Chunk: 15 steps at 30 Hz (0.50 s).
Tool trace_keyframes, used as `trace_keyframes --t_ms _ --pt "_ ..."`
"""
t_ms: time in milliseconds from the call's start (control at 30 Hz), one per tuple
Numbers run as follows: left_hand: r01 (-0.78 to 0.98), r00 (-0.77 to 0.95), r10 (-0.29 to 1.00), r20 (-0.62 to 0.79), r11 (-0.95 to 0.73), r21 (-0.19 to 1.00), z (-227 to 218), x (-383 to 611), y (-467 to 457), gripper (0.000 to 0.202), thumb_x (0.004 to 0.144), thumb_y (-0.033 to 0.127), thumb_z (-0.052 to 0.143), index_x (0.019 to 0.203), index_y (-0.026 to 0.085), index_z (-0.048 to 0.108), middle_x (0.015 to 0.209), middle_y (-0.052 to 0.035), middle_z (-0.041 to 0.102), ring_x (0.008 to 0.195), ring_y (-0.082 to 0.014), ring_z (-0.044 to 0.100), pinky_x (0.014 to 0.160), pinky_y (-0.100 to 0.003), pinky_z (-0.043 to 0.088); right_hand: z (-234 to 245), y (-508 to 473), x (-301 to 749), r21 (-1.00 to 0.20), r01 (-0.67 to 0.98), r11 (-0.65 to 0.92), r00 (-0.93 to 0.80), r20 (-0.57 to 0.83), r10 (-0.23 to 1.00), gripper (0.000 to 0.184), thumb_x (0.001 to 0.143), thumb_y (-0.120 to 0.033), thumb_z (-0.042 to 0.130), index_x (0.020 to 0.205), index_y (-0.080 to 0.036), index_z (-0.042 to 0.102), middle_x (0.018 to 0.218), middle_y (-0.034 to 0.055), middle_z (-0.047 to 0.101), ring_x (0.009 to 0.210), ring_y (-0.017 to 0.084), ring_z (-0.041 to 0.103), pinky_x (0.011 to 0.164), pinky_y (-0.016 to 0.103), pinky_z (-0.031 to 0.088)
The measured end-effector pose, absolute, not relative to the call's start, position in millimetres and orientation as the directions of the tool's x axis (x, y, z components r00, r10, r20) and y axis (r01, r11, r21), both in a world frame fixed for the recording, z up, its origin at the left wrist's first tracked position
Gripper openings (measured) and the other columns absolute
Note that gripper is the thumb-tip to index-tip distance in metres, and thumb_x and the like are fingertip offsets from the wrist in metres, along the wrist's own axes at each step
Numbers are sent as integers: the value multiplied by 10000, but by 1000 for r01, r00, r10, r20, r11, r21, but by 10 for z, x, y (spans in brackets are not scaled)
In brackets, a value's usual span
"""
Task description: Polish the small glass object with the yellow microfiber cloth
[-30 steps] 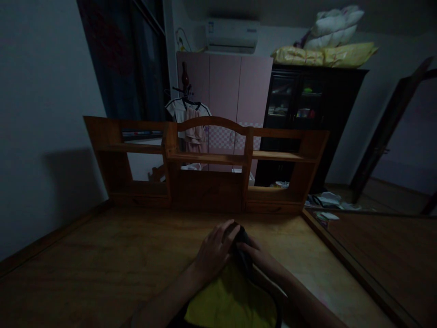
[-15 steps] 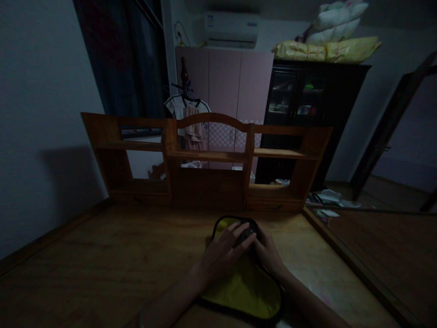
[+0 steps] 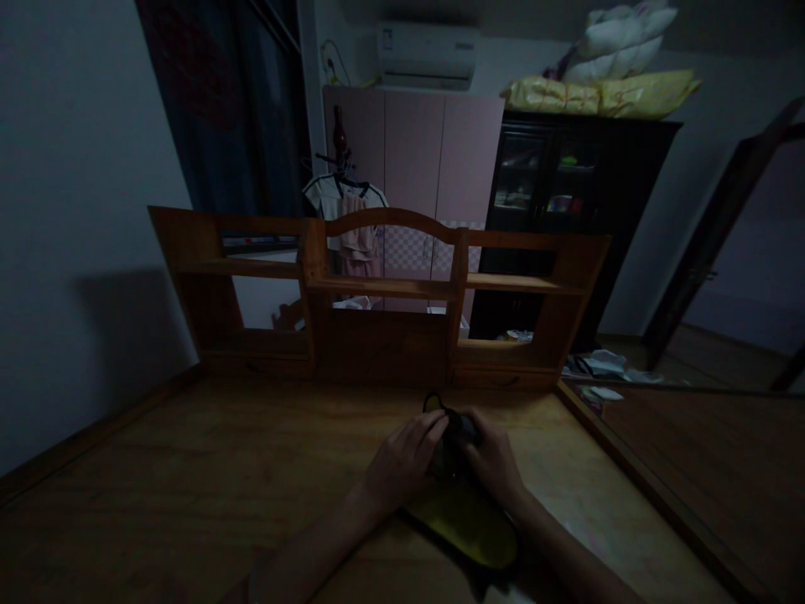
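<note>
A flat yellow-green piece with black edging (image 3: 462,520), apparently fabric, lies slanted on the wooden desktop (image 3: 251,461), narrowed between my hands. My left hand (image 3: 402,461) is closed on its left side, fingertips bent over the black edge near the far end. At the right, my right hand (image 3: 494,457) grips a dark bunched part (image 3: 464,428) with thumb and fingers. A small loop of black edging (image 3: 433,401) sticks up beyond my left fingertips. Dim light and my fingers hide whether the dark part is a separate item.
A wooden shelf unit (image 3: 383,288) with open compartments and small drawers runs along the desk's far edge. A raised wooden rim (image 3: 629,453) borders the right side. Behind stand a pink wardrobe (image 3: 412,151), a black cabinet (image 3: 566,184) and hanging clothes (image 3: 355,222).
The yellow-green piece has been drawn in and folded narrower, its left side pulled toward the right. My left hand has shifted off the dark part onto the piece's edge; my right hand stays gripping.
</note>
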<state>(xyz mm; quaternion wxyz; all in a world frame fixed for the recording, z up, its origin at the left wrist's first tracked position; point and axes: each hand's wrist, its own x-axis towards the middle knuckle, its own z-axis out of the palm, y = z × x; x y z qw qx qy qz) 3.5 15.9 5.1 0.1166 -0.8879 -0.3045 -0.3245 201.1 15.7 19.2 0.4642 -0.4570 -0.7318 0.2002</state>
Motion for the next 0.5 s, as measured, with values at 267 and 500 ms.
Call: trace_keyframes --t_ms 267,500 --pt "611 608 346 715 -778 -143 44 34 190 605 907 37 398 1465 175 208 1444 -129 366 1373 -229 296 1093 -411 383 21 203 1974 -756 406 514 -247 450 858 283 905 -253 440 1128 -178 598 964 70 704 845 229 649 756 322 491" --pt "583 587 433 683 -812 14 93 68 102 806 730 -39 411 1471 194 198 1477 -117 309 1375 -249 277 1101 -474 360 41 151 1940 -704 452 548 -241 495 835 275 906 -258 441 1141 -177 558 895 77 705 758 220 657 702 322 503"
